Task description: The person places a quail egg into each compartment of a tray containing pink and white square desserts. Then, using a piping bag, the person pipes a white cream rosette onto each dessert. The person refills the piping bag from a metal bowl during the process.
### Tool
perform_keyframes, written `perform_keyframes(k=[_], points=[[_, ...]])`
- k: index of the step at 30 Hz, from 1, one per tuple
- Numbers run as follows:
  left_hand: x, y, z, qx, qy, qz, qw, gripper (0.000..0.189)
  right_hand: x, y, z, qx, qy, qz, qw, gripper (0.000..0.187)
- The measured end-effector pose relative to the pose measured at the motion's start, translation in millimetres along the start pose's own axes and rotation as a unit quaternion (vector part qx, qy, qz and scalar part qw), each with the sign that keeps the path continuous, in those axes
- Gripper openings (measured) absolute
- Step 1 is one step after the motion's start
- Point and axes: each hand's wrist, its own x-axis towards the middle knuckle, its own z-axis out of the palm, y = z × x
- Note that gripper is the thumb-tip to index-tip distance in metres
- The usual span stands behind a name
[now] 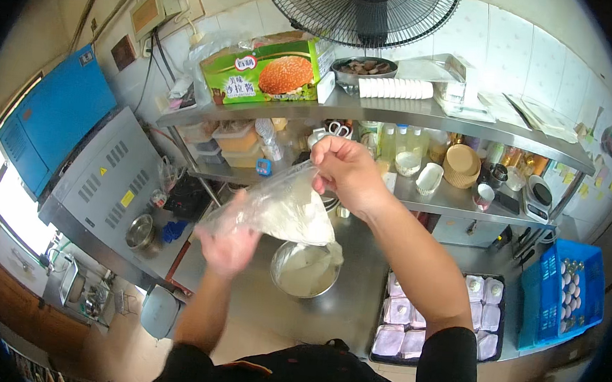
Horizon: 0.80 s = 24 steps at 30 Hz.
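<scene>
A clear plastic bag [299,212] with a white creamy mass inside hangs slanted between my hands. My right hand [347,175] pinches its upper edge between thumb and fingers. At the other end, my left hand [230,244] holds the plastic; motion blurs it, and its fingers are partly behind the film. Under the bag's lower corner stands a round bowl [305,273] with pale cream in it. Plastic film hangs over the bowl's right rim, partly hiding the contents. The bowl rests on the steel table [355,279].
To the right, a black tray [437,362] holds several wrapped or paper-lined portions, partly behind my right forearm. Beyond it stands a blue crate [543,298] with eggs. A steel shelf [311,111] crosses the back, carrying a green carton [255,73]. Above is a fan [371,14].
</scene>
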Motion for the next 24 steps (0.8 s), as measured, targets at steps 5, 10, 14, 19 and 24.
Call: perform_keyframes(k=[5,10,14,19,24], points=[[-17.8,-54.8,27.7,0.262,0.084,0.053,0.96,0.06,-1.7,1.1,-2.2,-0.034,0.003,0.015,0.999,0.013],[34.9,-40.6,81.3,0.067,0.212,0.023,0.975,0.02,-35.1,3.8,-37.2,-0.058,0.051,-0.16,0.984,0.058],[58.8,-43.1,85.5,0.165,0.147,-0.004,0.975,0.022,-79.2,54.8,-53.0,-0.134,-0.008,-0.042,0.99,0.06],[61.5,-14.7,69.3,0.553,-0.112,0.094,0.82,0.03,-58.8,93.5,-26.2,0.038,0.078,0.071,0.994,0.047],[70.9,8.0,38.1,0.588,-0.236,-0.003,0.773,0.036,-45.3,86.7,-2.7,0.042,0.008,0.147,0.988,0.058]])
